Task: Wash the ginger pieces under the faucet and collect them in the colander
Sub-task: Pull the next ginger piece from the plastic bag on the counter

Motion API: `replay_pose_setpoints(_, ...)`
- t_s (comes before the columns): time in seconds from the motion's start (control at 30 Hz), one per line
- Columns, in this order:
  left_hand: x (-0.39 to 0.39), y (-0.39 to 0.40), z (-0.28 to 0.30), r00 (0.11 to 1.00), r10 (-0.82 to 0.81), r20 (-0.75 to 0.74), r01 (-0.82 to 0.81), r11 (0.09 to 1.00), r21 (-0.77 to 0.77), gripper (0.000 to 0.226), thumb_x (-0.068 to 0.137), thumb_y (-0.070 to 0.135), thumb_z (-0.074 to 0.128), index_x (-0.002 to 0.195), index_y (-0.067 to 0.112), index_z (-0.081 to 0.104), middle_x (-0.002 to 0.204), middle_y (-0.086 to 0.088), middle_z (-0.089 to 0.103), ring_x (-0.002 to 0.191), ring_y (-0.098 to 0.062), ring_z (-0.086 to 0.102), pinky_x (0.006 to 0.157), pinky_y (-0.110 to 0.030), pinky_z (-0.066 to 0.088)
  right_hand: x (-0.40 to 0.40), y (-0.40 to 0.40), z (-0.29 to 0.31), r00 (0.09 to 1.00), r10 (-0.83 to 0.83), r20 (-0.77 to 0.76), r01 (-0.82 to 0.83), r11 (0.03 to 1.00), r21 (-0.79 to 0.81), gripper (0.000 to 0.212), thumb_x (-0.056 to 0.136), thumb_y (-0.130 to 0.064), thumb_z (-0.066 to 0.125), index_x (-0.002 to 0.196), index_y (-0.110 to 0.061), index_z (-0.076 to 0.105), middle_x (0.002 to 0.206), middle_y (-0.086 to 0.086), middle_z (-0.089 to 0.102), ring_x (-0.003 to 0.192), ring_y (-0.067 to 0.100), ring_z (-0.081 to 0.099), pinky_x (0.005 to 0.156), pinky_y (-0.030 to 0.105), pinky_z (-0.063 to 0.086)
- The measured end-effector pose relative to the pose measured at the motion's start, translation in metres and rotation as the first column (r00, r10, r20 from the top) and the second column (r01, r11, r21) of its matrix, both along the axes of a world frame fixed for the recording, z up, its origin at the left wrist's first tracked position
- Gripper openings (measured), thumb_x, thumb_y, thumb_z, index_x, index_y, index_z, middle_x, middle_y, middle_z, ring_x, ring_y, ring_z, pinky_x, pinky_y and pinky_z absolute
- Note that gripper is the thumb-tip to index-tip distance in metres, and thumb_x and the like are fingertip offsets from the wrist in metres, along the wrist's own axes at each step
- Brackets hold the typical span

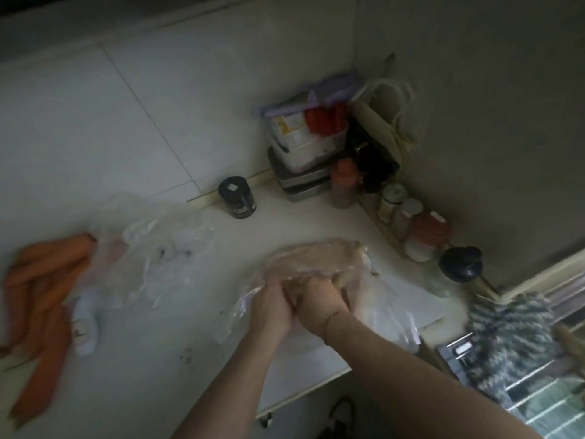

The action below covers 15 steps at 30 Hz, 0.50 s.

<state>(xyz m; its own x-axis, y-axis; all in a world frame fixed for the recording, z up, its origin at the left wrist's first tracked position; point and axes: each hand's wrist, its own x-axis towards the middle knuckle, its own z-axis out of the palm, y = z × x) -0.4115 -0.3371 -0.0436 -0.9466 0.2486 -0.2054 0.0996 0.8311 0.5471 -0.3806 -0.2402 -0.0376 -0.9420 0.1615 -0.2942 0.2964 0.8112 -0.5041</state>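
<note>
Ginger pieces point(319, 256), bagged in clear plastic on the desk point(177, 337), lying crosswise just beyond both hands; bag mouth gripped by left hand point(272, 307) and right hand point(319, 301).

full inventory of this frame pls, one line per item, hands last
bag of ginger: one, clear plastic with tan contents, counter centre, held by both hands
carrots: a bunch, orange, counter far left
empty plastic bag: one, clear, crumpled beside the carrots
black jar: one, upright at the tiled wall
stacked containers: several, white, grey, purple lid, back corner
spice jars: several, mixed lids, along the right wall
countertop: one, white
left hand: grips the bag
right hand: grips the bag
</note>
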Motion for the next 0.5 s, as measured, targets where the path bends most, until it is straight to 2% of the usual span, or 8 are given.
replay_pose_setpoints(0.1, -0.009, -0.001, 0.0, 0.99, 0.102, 0.099, -0.118, 0.976, 0.181, 0.057, 0.088, 0.005, 0.057, 0.143, 0.013, 0.045, 0.133, -0.011, 0.06, 0.117, -0.029, 0.06, 0.086, -0.017, 0.038, -0.015, -0.004, -0.014, 0.997, -0.041, 0.059, 0.037, 0.997, 0.069, 0.036, 0.09, -0.008, 0.042, 0.119, -0.011, 0.063, 0.122, 0.01, 0.065, 0.113, 0.025, 0.061, 0.092, 0.031, 0.048)
replay_pose_setpoints(0.23, -0.013, -0.001, -0.001, 0.97, 0.174, 0.172, -0.207, 0.959, 0.196, 0.055, 0.092, 0.003, 0.046, 0.145, 0.015, 0.041, 0.14, -0.014, 0.054, 0.123, -0.03, 0.056, 0.102, -0.031, 0.042, -0.017, -0.013, -0.026, 0.996, -0.024, 0.088, 0.009, 0.987, 0.162, 0.035, 0.097, -0.006, 0.034, 0.126, -0.004, 0.054, 0.132, 0.016, 0.054, 0.121, 0.028, 0.052, 0.096, 0.032, 0.042)
replay_pose_setpoints(0.37, -0.008, 0.003, 0.0, 0.958, 0.217, 0.19, -0.259, 0.936, 0.239, 0.049, 0.096, 0.005, 0.045, 0.144, 0.014, 0.044, 0.148, -0.01, 0.047, 0.134, -0.026, 0.046, 0.107, -0.026, 0.033, -0.017, -0.015, -0.029, 0.994, -0.039, 0.107, 0.017, 0.98, 0.2, 0.035, 0.096, 0.0, 0.033, 0.124, -0.003, 0.053, 0.129, 0.016, 0.055, 0.117, 0.027, 0.055, 0.089, 0.03, 0.046)
replay_pose_setpoints(0.43, -0.004, 0.007, 0.001, 0.95, 0.233, 0.207, -0.283, 0.924, 0.258, 0.049, 0.096, 0.006, 0.045, 0.145, 0.016, 0.043, 0.15, -0.009, 0.046, 0.135, -0.025, 0.045, 0.109, -0.028, 0.034, -0.015, -0.015, -0.029, 0.995, -0.026, 0.098, 0.003, 0.974, 0.225, 0.035, 0.095, 0.001, 0.034, 0.122, -0.006, 0.056, 0.126, 0.014, 0.059, 0.112, 0.026, 0.059, 0.081, 0.03, 0.047)
replay_pose_setpoints(0.5, 0.0, 0.01, 0.002, 0.94, 0.262, 0.22, -0.316, 0.912, 0.263, 0.048, 0.096, 0.007, 0.045, 0.144, 0.015, 0.044, 0.149, -0.01, 0.047, 0.134, -0.027, 0.047, 0.107, -0.028, 0.035, -0.015, -0.016, -0.03, 0.995, -0.008, 0.101, -0.016, 0.974, 0.228, 0.033, 0.095, 0.0, 0.036, 0.12, -0.008, 0.057, 0.125, 0.013, 0.06, 0.112, 0.025, 0.06, 0.081, 0.031, 0.047)
